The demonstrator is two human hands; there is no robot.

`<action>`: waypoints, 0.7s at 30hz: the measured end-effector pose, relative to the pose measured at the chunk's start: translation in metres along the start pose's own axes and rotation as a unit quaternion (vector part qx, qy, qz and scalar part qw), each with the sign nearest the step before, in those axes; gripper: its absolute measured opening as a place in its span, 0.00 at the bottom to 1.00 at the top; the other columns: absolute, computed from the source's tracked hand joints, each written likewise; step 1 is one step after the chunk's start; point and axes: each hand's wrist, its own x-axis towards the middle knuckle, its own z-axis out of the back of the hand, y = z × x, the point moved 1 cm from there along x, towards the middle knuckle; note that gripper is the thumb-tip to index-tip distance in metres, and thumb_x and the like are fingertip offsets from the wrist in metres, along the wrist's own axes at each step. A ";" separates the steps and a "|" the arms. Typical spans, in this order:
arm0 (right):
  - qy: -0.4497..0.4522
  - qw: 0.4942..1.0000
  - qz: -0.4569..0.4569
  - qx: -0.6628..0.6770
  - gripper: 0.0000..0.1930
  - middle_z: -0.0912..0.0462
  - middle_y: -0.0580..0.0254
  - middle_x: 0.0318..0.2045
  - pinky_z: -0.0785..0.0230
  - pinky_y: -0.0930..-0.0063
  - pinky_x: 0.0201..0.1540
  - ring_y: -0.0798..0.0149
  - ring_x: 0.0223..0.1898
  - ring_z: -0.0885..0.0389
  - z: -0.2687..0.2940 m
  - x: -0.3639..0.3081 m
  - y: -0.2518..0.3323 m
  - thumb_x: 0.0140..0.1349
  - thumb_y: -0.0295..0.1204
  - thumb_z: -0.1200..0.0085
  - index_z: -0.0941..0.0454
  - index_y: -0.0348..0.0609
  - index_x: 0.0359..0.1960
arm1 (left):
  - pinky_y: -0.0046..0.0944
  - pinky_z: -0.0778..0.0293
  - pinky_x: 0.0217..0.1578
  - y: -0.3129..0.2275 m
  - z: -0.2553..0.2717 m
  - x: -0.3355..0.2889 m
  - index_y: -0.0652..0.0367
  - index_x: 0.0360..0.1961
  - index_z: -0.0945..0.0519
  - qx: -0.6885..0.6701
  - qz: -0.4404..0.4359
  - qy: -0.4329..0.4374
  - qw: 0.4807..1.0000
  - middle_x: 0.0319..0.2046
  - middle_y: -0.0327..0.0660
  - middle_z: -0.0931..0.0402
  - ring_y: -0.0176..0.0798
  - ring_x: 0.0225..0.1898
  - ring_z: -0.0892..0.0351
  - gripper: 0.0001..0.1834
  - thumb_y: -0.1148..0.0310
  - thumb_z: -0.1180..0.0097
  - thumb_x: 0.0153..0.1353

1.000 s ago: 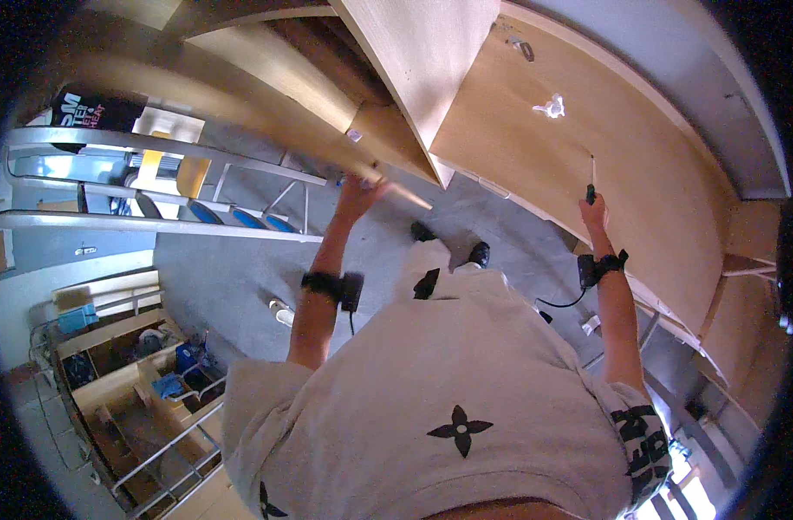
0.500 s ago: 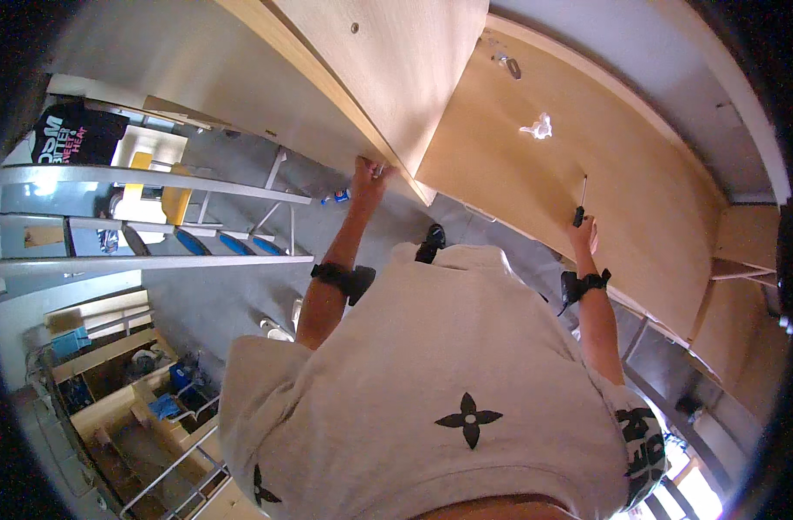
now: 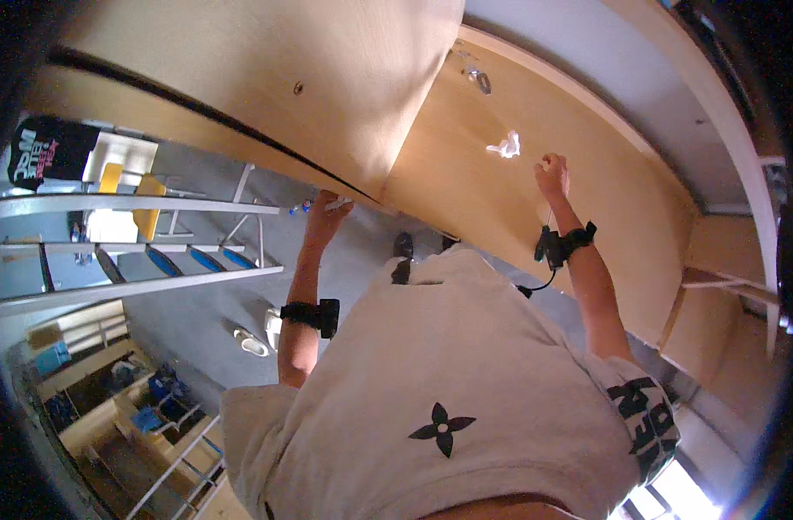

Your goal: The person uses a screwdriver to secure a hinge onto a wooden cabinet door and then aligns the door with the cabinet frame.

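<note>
My left hand point(image 3: 324, 222) is at the lower edge of an upright wooden panel point(image 3: 240, 143), its fingers closed around a small pale, shiny piece point(image 3: 337, 204) whose kind I cannot make out. Over the light wooden board point(image 3: 617, 225) on the right, my right hand point(image 3: 552, 179) has loosely curled fingers, apart, with nothing visible in them. A screwdriver point(image 3: 549, 217) lies on the board below that hand, its handle merging with the dark wrist device. Crumpled white plastic point(image 3: 507, 146) rests to the left of the right hand, and a metal fitting point(image 3: 480, 81) is farther back.
A metal ladder point(image 3: 154, 260) stands at the left, with a yellow chair point(image 3: 148, 206) beyond it. Pale shoes point(image 3: 251, 341) are on the grey floor. Open wooden boxes point(image 3: 119, 390) hold blue items at the lower left. A curved wooden edge point(image 3: 734, 95) bounds the right side.
My right hand has let go of the screwdriver and moved farther over the board, nearer the white plastic. My left hand stays by the panel edge. The whole view has shifted.
</note>
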 end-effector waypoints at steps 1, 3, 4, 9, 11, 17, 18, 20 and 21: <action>0.014 1.000 0.021 0.008 0.15 0.27 0.55 0.41 0.29 0.57 0.39 0.50 0.41 0.25 -0.002 0.011 0.004 0.49 0.35 0.46 0.28 0.47 0.39 | 0.37 0.29 0.43 0.001 0.002 -0.004 0.61 0.44 0.28 0.000 0.049 0.008 0.999 0.40 0.40 0.24 0.36 0.43 0.27 0.20 0.69 0.36 0.51; 0.032 0.998 0.042 0.032 0.12 0.26 0.55 0.38 0.29 0.57 0.38 0.51 0.40 0.24 -0.005 0.022 0.009 0.49 0.33 0.46 0.26 0.46 0.36 | 0.34 0.28 0.34 0.005 -0.002 -0.013 0.62 0.42 0.25 0.000 0.043 -0.020 0.999 0.35 0.39 0.23 0.32 0.34 0.26 0.16 0.71 0.38 0.53; 0.031 0.997 0.046 0.047 0.10 0.26 0.54 0.36 0.29 0.57 0.38 0.51 0.40 0.24 -0.004 0.026 0.010 0.49 0.32 0.47 0.26 0.45 0.34 | 0.33 0.27 0.34 0.009 -0.003 -0.015 0.62 0.42 0.25 -0.018 0.039 -0.030 0.999 0.36 0.39 0.23 0.31 0.34 0.26 0.15 0.72 0.38 0.53; 0.041 0.990 0.080 0.111 0.06 0.24 0.52 0.30 0.30 0.58 0.37 0.50 0.35 0.23 -0.007 0.054 0.003 0.49 0.30 0.49 0.24 0.42 0.26 | 0.33 0.27 0.40 0.029 -0.035 0.001 0.63 0.43 0.27 -0.151 -0.044 -0.110 0.981 0.41 0.41 0.25 0.34 0.42 0.26 0.16 0.75 0.41 0.53; 0.069 0.988 0.058 0.125 0.06 0.23 0.49 0.28 0.30 0.58 0.37 0.48 0.32 0.23 -0.014 0.074 0.003 0.49 0.29 0.49 0.24 0.41 0.24 | 0.34 0.28 0.40 0.032 -0.045 0.008 0.63 0.43 0.27 -0.169 -0.067 -0.149 0.972 0.41 0.41 0.25 0.36 0.42 0.26 0.15 0.76 0.41 0.53; 0.060 0.972 0.202 0.106 0.09 0.22 0.42 0.26 0.31 0.56 0.33 0.43 0.31 0.23 -0.044 0.133 0.048 0.50 0.31 0.53 0.23 0.39 0.23 | 0.38 0.28 0.42 0.026 -0.022 -0.011 0.62 0.43 0.25 0.012 -0.097 -0.159 0.982 0.39 0.42 0.24 0.38 0.42 0.26 0.18 0.74 0.37 0.50; 0.067 0.972 0.194 0.118 0.09 0.22 0.43 0.26 0.31 0.55 0.33 0.43 0.31 0.23 -0.050 0.142 0.057 0.50 0.31 0.53 0.23 0.40 0.23 | 0.37 0.27 0.42 0.025 -0.017 -0.010 0.62 0.43 0.25 -0.004 -0.045 -0.141 0.989 0.41 0.43 0.25 0.38 0.44 0.26 0.18 0.75 0.37 0.50; 0.070 0.970 0.180 0.148 0.09 0.22 0.44 0.25 0.30 0.54 0.32 0.43 0.30 0.23 -0.062 0.161 0.074 0.49 0.31 0.53 0.22 0.41 0.23 | 0.36 0.27 0.44 0.022 -0.015 -0.019 0.61 0.48 0.28 -0.078 -0.028 -0.153 0.985 0.44 0.42 0.26 0.37 0.45 0.27 0.22 0.79 0.39 0.51; 0.073 0.972 0.166 0.149 0.09 0.22 0.45 0.25 0.31 0.53 0.33 0.43 0.30 0.23 -0.070 0.171 0.080 0.49 0.31 0.53 0.22 0.41 0.23 | 0.36 0.27 0.46 0.020 -0.017 -0.024 0.60 0.51 0.30 -0.110 -0.026 -0.158 0.981 0.46 0.41 0.27 0.37 0.45 0.27 0.24 0.81 0.40 0.52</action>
